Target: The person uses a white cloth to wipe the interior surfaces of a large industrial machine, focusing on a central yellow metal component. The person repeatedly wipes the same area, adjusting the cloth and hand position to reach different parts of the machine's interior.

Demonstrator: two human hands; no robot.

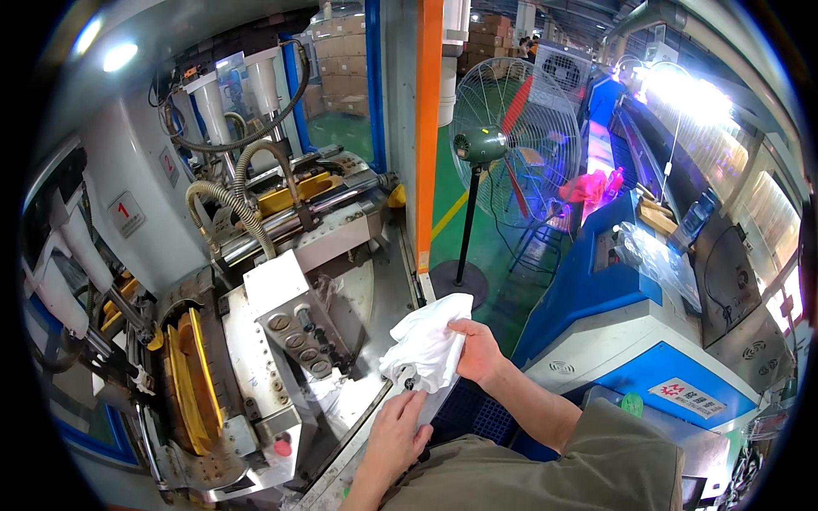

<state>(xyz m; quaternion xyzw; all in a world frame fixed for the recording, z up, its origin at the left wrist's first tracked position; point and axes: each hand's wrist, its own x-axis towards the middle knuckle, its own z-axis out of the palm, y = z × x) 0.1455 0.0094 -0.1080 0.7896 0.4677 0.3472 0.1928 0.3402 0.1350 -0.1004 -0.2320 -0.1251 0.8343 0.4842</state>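
Note:
My right hand is closed on the right edge of a bunched white cloth, thumb on top, and holds it up in front of me. Just below the cloth, my left hand has its fingers stretched forward and its thumb apart. Its fingertips come close to a small dark round part at the cloth's lower edge; whether they touch it is hard to tell. Nothing shows within the left hand. Part of the metal ledge behind the cloth is hidden.
To the left stands a machine with yellow mould parts, hoses and a metal block. An orange post rises ahead. Beyond are a pedestal fan and, at right, a blue-and-white machine. A blue crate sits below my right arm.

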